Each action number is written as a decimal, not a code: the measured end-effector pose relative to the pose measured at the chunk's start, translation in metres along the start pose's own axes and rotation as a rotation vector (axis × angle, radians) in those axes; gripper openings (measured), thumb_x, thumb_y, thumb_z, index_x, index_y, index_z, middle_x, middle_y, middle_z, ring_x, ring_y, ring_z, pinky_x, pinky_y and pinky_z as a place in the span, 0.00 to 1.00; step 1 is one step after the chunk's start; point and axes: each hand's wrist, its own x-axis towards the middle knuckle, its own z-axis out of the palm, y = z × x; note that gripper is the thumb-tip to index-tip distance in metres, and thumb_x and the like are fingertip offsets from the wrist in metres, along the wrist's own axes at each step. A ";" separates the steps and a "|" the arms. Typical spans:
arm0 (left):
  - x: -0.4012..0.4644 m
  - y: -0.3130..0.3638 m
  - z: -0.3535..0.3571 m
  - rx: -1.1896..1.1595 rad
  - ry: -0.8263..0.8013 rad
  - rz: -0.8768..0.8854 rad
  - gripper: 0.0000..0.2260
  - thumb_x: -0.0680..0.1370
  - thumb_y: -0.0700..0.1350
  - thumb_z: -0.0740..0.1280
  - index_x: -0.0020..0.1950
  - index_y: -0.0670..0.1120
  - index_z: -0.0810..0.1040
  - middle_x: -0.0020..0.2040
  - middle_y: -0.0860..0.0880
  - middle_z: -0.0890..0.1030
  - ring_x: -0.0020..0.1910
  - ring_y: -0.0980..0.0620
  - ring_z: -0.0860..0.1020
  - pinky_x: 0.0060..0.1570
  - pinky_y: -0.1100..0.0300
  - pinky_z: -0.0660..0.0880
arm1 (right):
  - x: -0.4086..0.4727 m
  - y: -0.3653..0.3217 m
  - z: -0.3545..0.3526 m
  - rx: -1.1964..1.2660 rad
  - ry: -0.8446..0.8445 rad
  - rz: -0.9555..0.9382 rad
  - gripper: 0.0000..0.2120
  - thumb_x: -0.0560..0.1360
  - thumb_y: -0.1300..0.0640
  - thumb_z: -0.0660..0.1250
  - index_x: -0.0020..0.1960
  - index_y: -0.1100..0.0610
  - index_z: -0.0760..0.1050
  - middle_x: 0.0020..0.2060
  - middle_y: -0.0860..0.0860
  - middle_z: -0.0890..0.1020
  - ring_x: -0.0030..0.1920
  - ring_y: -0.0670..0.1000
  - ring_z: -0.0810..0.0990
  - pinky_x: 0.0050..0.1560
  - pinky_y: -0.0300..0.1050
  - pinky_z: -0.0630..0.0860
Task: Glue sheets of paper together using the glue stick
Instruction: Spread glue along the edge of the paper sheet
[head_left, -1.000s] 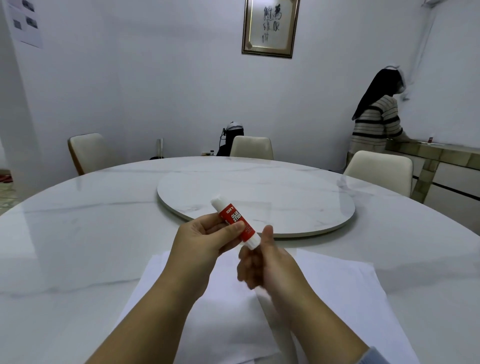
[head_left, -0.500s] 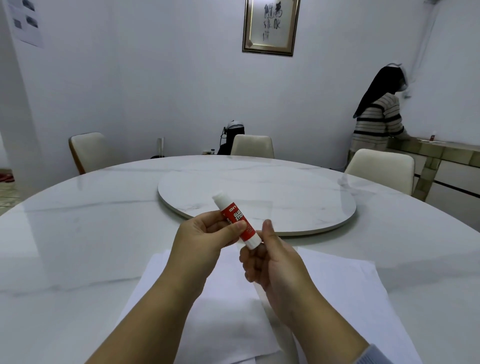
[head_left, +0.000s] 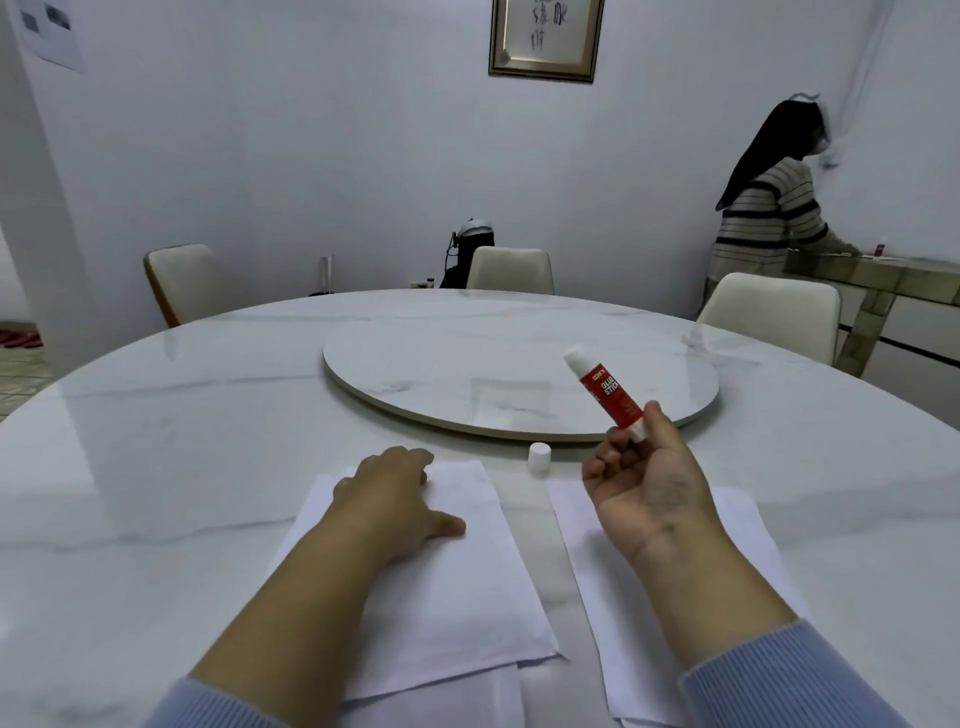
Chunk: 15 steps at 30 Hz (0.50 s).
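Observation:
My right hand pinches the lower end of a red and white glue stick, held tilted above the table with its white tip up and to the left. The stick's white cap stands on the table between my hands. My left hand rests flat on the left sheet of white paper. A second white sheet lies to the right, under my right forearm, with a strip of bare table between the two sheets.
The round white marble table carries a round turntable at its middle. White chairs stand around the far side. A person in a striped top stands at a counter at the back right.
My left hand has let go of the glue stick and dropped onto the left sheet. The cap now stands on the table. My right hand has carried the stick to the right.

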 end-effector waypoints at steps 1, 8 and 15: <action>0.001 0.000 0.000 0.023 0.000 0.011 0.36 0.69 0.59 0.72 0.72 0.52 0.63 0.67 0.54 0.69 0.68 0.51 0.65 0.67 0.53 0.63 | 0.000 0.000 0.000 0.002 0.000 0.000 0.11 0.77 0.48 0.65 0.42 0.55 0.71 0.23 0.47 0.70 0.23 0.46 0.64 0.29 0.39 0.61; -0.006 0.003 0.004 0.190 -0.185 0.109 0.35 0.71 0.67 0.63 0.75 0.59 0.58 0.78 0.55 0.53 0.77 0.53 0.50 0.75 0.46 0.46 | -0.001 0.002 0.002 -0.041 -0.019 -0.016 0.12 0.76 0.49 0.66 0.40 0.56 0.71 0.25 0.48 0.72 0.24 0.46 0.67 0.28 0.39 0.64; -0.027 0.008 0.023 0.186 -0.159 0.280 0.33 0.72 0.69 0.56 0.75 0.61 0.55 0.78 0.57 0.51 0.77 0.57 0.47 0.75 0.51 0.40 | -0.002 0.009 0.001 -0.313 -0.074 -0.158 0.10 0.77 0.49 0.66 0.43 0.56 0.77 0.29 0.49 0.75 0.26 0.46 0.70 0.28 0.38 0.73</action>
